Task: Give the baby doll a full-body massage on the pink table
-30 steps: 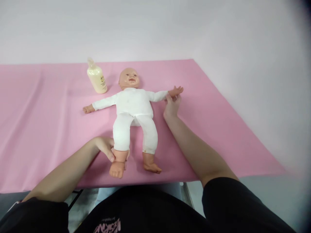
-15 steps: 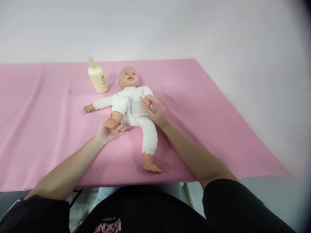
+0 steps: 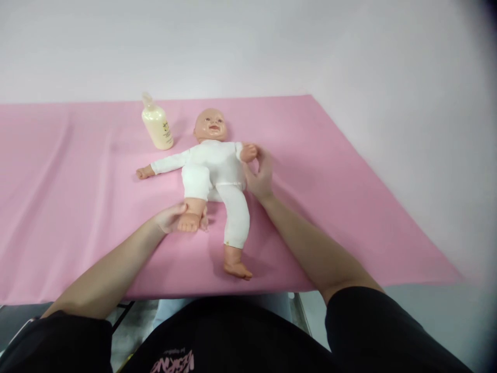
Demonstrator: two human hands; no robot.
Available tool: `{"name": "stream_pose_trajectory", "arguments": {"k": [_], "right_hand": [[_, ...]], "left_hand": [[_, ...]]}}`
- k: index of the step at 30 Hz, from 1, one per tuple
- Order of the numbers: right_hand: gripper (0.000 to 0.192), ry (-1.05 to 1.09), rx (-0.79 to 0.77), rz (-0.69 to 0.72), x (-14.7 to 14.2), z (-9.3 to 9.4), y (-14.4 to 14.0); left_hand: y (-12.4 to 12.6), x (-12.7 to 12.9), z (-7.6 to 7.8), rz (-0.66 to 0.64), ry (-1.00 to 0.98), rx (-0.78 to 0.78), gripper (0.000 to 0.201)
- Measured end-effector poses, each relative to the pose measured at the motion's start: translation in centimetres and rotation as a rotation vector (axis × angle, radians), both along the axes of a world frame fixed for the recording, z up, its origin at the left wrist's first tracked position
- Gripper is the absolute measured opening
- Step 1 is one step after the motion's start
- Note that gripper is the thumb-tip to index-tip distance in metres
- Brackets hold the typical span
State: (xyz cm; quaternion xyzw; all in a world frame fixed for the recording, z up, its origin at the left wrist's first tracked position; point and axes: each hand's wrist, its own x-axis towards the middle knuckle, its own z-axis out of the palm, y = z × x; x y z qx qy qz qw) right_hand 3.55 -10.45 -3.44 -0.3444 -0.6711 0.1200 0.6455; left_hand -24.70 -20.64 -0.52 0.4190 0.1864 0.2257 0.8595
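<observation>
Lying face-up on the pink tabletop (image 3: 77, 217), a baby doll (image 3: 212, 166) has one knee bent; the left hand (image 3: 171, 217) cups that foot, the right hand (image 3: 261, 176) pinches its folded-in arm. A lotion bottle (image 3: 157, 127) stands unopened nearby.

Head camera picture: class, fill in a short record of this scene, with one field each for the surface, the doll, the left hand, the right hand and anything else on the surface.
surface: pink sheet spread over a table
doll: baby doll in a white suit, lying face up, one knee bent, other leg straight
left hand: left hand holds the foot of the doll's bent leg
right hand: right hand grips the doll's arm near the wrist, folded in beside its chest
other item: cream lotion bottle standing beside the doll's head, untouched
</observation>
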Motion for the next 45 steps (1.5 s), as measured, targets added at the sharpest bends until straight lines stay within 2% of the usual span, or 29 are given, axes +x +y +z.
{"name": "stream_pose_trajectory", "arguments": {"k": [3,5,6,9,11,13,16,18,21,23,24,27,29,32,35,38,42,45], "right_hand": [[0.067,0.261,-0.077,-0.024,1.7,-0.6,1.9],[0.070,0.428,-0.158,-0.060,3.1,-1.1,3.2],[0.069,0.530,-0.226,-0.070,3.7,-1.4,3.7],[0.065,0.800,-0.447,-0.054,4.9,-2.2,4.8],[0.064,0.866,-0.513,-0.031,5.2,-2.5,5.2],[0.064,0.847,-0.519,-0.026,5.2,-2.6,5.3],[0.063,0.806,-0.502,-0.034,5.0,-2.7,5.5],[0.064,0.790,-0.477,-0.021,4.8,-2.7,5.4],[0.066,0.737,-0.420,-0.017,4.4,-2.1,4.8],[0.065,0.640,-0.352,-0.035,4.0,-1.3,4.1],[0.064,0.572,-0.308,-0.042,3.7,-0.8,3.7],[0.060,0.369,-0.185,-0.013,2.3,0.4,2.2],[0.058,0.287,-0.144,0.034,1.1,0.6,1.2],[0.052,0.083,-0.123,0.031,-0.2,0.4,-0.1],[0.040,-0.190,-0.033,0.012,-0.8,0.6,-0.9],[0.032,-0.348,0.057,0.051,-0.9,1.1,-1.1],[0.029,-0.441,0.077,0.112,-0.9,1.4,-1.0],[0.030,-0.385,0.083,0.125,-0.9,1.0,-1.0]], "left_hand": [[-0.4,-0.5,0.5,-0.399,0.088,0.090,0.058],[-0.6,-0.4,1.0,-0.566,0.143,0.117,0.055],[-0.7,-0.3,1.3,-0.604,0.163,0.120,0.054],[-1.0,0.4,2.2,-0.667,0.188,0.108,0.051],[-1.4,0.8,2.7,-0.689,0.214,0.140,0.042],[-1.6,1.2,3.0,-0.657,0.244,0.226,0.033],[-1.7,1.4,3.3,-0.646,0.258,0.320,0.031],[-1.5,1.2,3.3,-0.704,0.238,0.303,0.033],[-1.0,0.5,2.4,-0.765,0.183,0.194,0.043],[-0.5,-0.1,1.4,-0.679,0.118,0.144,0.052],[-0.3,-0.3,0.9,-0.594,0.068,0.134,0.055],[0.1,-0.4,0.0,-0.224,-0.094,0.074,0.063],[0.2,-0.1,0.2,0.006,-0.130,-0.014,0.058],[0.3,0.5,1.2,0.201,-0.097,-0.159,0.048],[0.4,1.0,2.1,0.320,-0.060,-0.291,0.047],[0.6,1.5,2.4,0.401,-0.031,-0.368,0.051],[0.9,1.8,2.3,0.416,0.014,-0.361,0.053],[0.9,1.6,1.7,0.363,0.011,-0.280,0.047]]}}
